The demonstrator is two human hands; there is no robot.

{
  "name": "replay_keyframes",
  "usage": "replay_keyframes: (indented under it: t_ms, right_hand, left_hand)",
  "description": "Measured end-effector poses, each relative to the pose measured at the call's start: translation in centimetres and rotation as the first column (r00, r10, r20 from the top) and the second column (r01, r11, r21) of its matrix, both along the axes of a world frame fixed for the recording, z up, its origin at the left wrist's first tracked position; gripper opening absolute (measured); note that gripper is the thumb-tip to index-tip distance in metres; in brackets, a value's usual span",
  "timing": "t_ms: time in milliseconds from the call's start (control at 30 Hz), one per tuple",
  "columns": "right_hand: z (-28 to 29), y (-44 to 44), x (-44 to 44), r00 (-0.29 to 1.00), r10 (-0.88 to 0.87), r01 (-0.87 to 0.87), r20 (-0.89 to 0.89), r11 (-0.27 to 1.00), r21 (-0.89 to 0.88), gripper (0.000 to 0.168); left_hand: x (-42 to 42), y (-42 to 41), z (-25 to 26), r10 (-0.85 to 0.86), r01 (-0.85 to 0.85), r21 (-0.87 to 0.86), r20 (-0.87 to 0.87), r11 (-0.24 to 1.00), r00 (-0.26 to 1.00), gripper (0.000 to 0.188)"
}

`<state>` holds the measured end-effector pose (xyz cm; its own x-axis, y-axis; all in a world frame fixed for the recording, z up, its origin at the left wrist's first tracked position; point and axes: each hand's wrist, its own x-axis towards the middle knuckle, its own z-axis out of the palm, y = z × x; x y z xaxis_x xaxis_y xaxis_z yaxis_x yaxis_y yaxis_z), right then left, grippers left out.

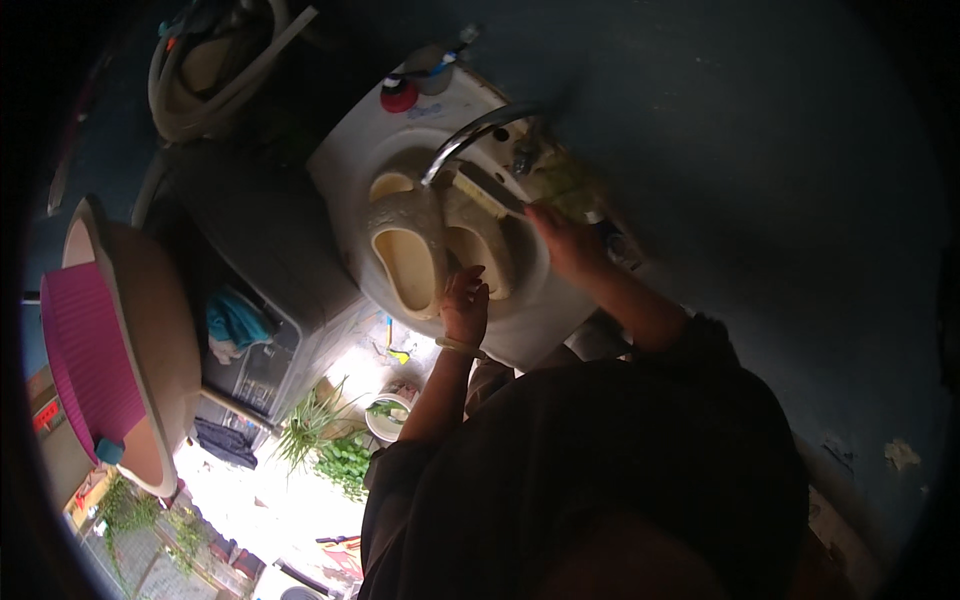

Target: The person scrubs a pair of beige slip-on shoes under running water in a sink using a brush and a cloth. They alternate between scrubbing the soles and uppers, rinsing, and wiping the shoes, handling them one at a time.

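Note:
My right hand (568, 241) grips the handle of a scrubbing brush (481, 192), its pale bristles over the toe of one shoe. Two pale clog-like shoes lie side by side in a white washbasin (529, 330). The left shoe (405, 214) shows its foot opening, and another opening appears at its far end. Partly shaded by the brush is the right shoe (491, 244). My left hand (465, 304), with a pale bangle on the wrist, is at the heel end between the shoes. Its fingers are bent; whether they grip a shoe cannot be told.
A curved metal faucet (480, 135) arches over the basin. On the rim stand a red container (398, 96) and a cup (433, 71) with a brush. Left are a dark-topped washing machine (255, 232), a blue cloth (236, 316) and a large tub (154, 337). Plants (341, 461) stand below.

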<state>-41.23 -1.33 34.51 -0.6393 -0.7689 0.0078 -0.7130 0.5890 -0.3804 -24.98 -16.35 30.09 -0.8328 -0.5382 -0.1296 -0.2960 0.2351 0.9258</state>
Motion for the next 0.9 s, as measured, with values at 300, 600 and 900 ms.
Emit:
replay_keyframes:
  t_ms: [300, 600, 900]
  right_hand:
    - [-1.4, 8.5, 6.8, 0.651, -0.212, 0.51, 0.729, 0.834, -0.213, 0.048]
    - [-1.0, 12.9, 8.0, 0.447, -0.278, 0.687, 0.85, 0.715, -0.128, 0.046]
    - [-1.1, 13.9, 7.4, 0.382, -0.286, 0.736, 0.879, 0.669, -0.103, 0.047]
  left_hand:
    - [-7.9, 1.8, 0.6, -0.268, 0.234, -0.431, -0.019, 0.872, 0.963, 0.038]
    - [-16.9, 5.8, 0.0, -0.485, 0.411, -0.777, 0.157, 0.477, 0.86, 0.045]
    - [-16.2, 2.8, -9.6, 0.044, 0.011, 0.386, -0.133, 0.923, 0.99, 0.019]
